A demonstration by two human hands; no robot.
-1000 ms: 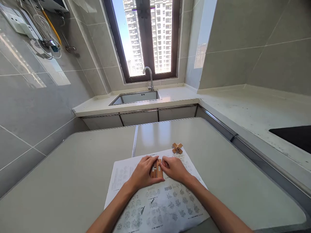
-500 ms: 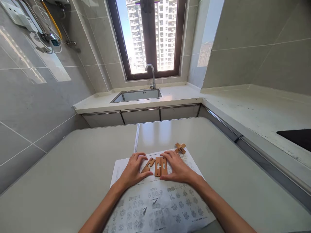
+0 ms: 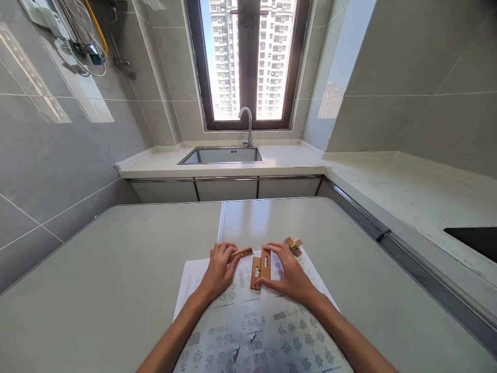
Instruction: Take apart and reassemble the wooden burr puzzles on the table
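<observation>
My left hand (image 3: 220, 267) is closed, pinching a flat wooden puzzle piece (image 3: 243, 253) that sticks out to the right, seen nearly edge-on. My right hand (image 3: 286, 272) has thumb and fingers around a slotted wooden puzzle piece (image 3: 265, 265), which stands a little above its neighbour. That neighbour, a second notched wooden piece (image 3: 255, 280), rests on the printed sheet (image 3: 248, 311) close to my right thumb. Beyond my right fingers sits a small cross-shaped wooden puzzle (image 3: 294, 246) of interlocked pieces.
The sheet, covered with small diagrams, has torn spots and lies on a pale table (image 3: 135, 269). Behind the table stand a counter (image 3: 155, 163) with a sink (image 3: 221, 155) and a faucet (image 3: 248, 127). Another counter (image 3: 407, 181) runs along the right, with a black panel (image 3: 473, 239).
My left hand has lifted its piece off the sheet and turned it. My right hand has raised the slotted piece away from the middle one. The view has shifted slightly.
</observation>
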